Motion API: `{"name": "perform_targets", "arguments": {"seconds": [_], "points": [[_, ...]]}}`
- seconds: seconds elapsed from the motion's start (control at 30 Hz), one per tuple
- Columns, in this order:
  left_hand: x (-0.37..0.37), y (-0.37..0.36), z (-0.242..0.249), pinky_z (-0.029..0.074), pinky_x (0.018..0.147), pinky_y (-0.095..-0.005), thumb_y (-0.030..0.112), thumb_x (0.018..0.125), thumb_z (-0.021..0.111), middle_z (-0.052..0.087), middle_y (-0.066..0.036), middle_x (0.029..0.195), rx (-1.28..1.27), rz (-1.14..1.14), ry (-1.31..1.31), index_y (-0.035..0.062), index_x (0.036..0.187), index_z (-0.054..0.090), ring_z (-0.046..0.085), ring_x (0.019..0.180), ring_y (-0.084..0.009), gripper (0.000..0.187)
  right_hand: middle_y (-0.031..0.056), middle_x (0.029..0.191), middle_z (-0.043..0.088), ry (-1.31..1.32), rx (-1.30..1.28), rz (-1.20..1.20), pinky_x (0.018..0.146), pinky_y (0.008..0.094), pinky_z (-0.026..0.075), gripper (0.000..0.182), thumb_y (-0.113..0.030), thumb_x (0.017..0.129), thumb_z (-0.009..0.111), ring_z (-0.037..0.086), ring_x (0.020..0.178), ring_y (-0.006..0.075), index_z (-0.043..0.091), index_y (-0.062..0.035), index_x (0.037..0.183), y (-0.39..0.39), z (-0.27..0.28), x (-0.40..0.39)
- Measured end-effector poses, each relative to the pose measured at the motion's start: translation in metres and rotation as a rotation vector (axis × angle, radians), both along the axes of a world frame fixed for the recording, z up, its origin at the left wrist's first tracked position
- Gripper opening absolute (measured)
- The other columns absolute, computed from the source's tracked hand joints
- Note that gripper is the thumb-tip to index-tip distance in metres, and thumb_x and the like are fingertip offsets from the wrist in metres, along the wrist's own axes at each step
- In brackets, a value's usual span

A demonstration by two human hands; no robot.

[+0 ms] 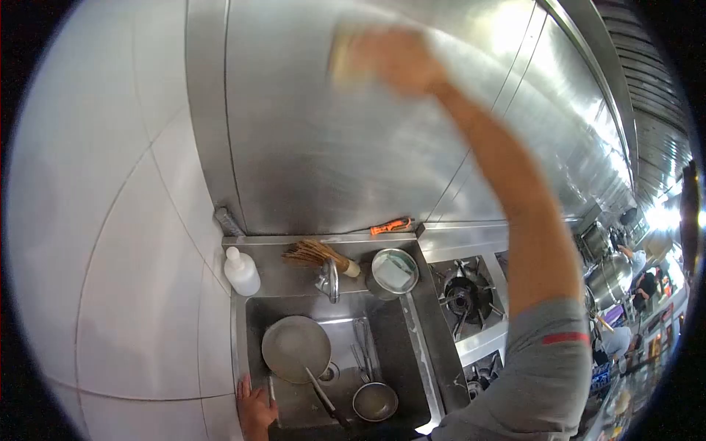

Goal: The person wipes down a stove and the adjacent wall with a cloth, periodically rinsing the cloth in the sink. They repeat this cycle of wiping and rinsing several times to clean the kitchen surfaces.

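My right hand [401, 60] is raised high against the stainless steel wall panel [316, 147], smeared by motion. Its fingers are closed on a yellowish sponge [346, 57], whose outline is blurred. Low in the view, my left hand [255, 408] lies on the left rim of the sink [434, 382], fingers apart and nothing held. In the sink are a round pan [296, 348] with its handle pointing toward me, a small metal bowl [375, 402] and several thin metal utensils [362, 345].
Behind the sink stand a white bottle [241, 272], a bamboo brush [318, 255], a faucet [328, 282] and a metal pot [394, 273] with a pale cloth or sponge inside. An orange-handled tool [391, 226] lies on the ledge. Gas burners [465, 295] are at right; people [637, 259] work beyond.
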State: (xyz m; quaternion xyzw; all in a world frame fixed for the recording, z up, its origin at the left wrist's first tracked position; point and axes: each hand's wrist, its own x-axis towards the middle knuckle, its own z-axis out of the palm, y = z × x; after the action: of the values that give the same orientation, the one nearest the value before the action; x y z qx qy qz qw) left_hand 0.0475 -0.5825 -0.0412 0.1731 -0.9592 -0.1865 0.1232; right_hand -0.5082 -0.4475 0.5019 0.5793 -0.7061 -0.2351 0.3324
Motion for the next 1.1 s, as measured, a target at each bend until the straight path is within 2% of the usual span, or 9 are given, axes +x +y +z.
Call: {"name": "perform_targets", "arguments": {"seconds": [0.2,0.37,0.4,0.53,0.63,0.7,0.8,0.9,1.1], "points": [[-0.004,0.005,0.003,0.029,0.113,-0.0592,0.024,0.059,0.073,0.066,-0.023,0.101,-0.055,-0.005,-0.032,-0.0057,0.084,0.071,0.038,0.138,-0.0389,0.039,0.0186,0.159,0.023,0.324,-1.146,-0.125,0.119,0.0526,0.019,0.057,-0.033,0.105,0.029,0.024,0.146,0.0353,0.021,-0.0064,0.154,0.036,0.140,-0.028],[-0.001,-0.001,-0.035,0.028,0.113,-0.0591,0.025,0.058,0.072,0.067,-0.023,0.103,-0.117,-0.035,-0.021,-0.0037,0.084,0.072,0.039,0.137,-0.0391,0.039,0.0090,0.157,0.031,0.175,-0.546,0.018,0.114,0.0670,0.015,0.068,-0.030,0.088,0.056,0.025,0.145,0.0345,0.034,-0.0240,0.152,0.051,-0.151,-0.048],[-0.004,0.002,-0.036,0.028,0.114,-0.0579,0.027,0.060,0.072,0.067,-0.023,0.105,-0.139,0.007,-0.021,-0.0032,0.086,0.072,0.037,0.138,-0.0384,0.040,-0.0004,0.162,0.021,0.266,-0.393,-0.096,0.115,0.0627,0.019,0.076,-0.041,0.092,0.056,0.019,0.148,0.0303,0.017,-0.0301,0.157,0.065,-0.223,-0.041],[0.004,0.001,-0.029,0.023,0.118,-0.0533,0.030,0.064,0.072,0.067,-0.019,0.114,-0.147,0.007,-0.169,-0.0013,0.093,0.073,0.028,0.143,-0.0359,0.042,-0.0094,0.162,0.018,0.114,0.181,0.031,0.115,0.0541,0.029,0.070,-0.042,0.094,0.055,0.019,0.149,0.0294,0.018,-0.0435,0.154,0.121,-0.356,-0.060],[0.002,0.010,-0.021,0.021,0.120,-0.0519,0.031,0.065,0.073,0.067,-0.017,0.115,-0.113,0.037,-0.189,-0.0007,0.095,0.073,0.027,0.144,-0.0355,0.043,-0.0169,0.155,0.031,-0.325,0.229,-0.053,0.118,0.0507,0.022,0.056,-0.039,0.094,0.052,0.025,0.146,0.0225,0.036,-0.0407,0.147,0.128,-0.302,-0.049],[-0.002,0.010,-0.016,0.021,0.120,-0.0523,0.031,0.064,0.074,0.068,-0.016,0.112,-0.100,0.085,-0.159,-0.0009,0.094,0.073,0.028,0.143,-0.0360,0.044,-0.0072,0.148,0.044,-0.157,0.303,-0.231,0.113,0.0512,0.029,0.044,-0.027,0.096,0.049,0.040,0.137,0.0259,0.048,-0.0355,0.139,0.115,-0.190,-0.042],[-0.004,0.008,-0.012,0.022,0.119,-0.0529,0.031,0.062,0.074,0.069,-0.016,0.107,-0.204,-0.027,-0.092,-0.0023,0.091,0.073,0.031,0.142,-0.0367,0.044,0.0137,0.144,0.047,0.107,-0.401,-0.215,0.104,0.0531,0.035,0.054,-0.024,0.088,0.057,0.046,0.129,0.0315,0.047,-0.0198,0.141,0.143,-0.002,-0.053],[-0.009,0.011,-0.001,0.030,0.114,-0.0545,0.025,0.063,0.074,0.044,-0.028,0.142,-0.115,-0.003,-0.259,0.0025,0.105,0.068,0.033,0.137,-0.0458,0.047,0.0156,0.161,0.020,0.122,-1.216,-0.111,0.121,0.0502,0.014,0.059,-0.039,0.104,0.030,0.020,0.148,0.0337,0.019,-0.0119,0.156,0.170,0.121,-0.097],[-0.003,0.006,-0.002,0.030,0.114,-0.0568,0.027,0.062,0.073,0.039,-0.027,0.146,-0.170,-0.053,-0.392,0.0014,0.113,0.065,0.034,0.136,-0.0471,0.058,0.0164,0.161,0.018,0.301,-1.126,-0.028,0.121,0.0532,0.011,0.063,-0.037,0.102,0.033,0.021,0.147,0.0386,0.019,-0.0079,0.155,0.146,0.024,-0.091]]}}
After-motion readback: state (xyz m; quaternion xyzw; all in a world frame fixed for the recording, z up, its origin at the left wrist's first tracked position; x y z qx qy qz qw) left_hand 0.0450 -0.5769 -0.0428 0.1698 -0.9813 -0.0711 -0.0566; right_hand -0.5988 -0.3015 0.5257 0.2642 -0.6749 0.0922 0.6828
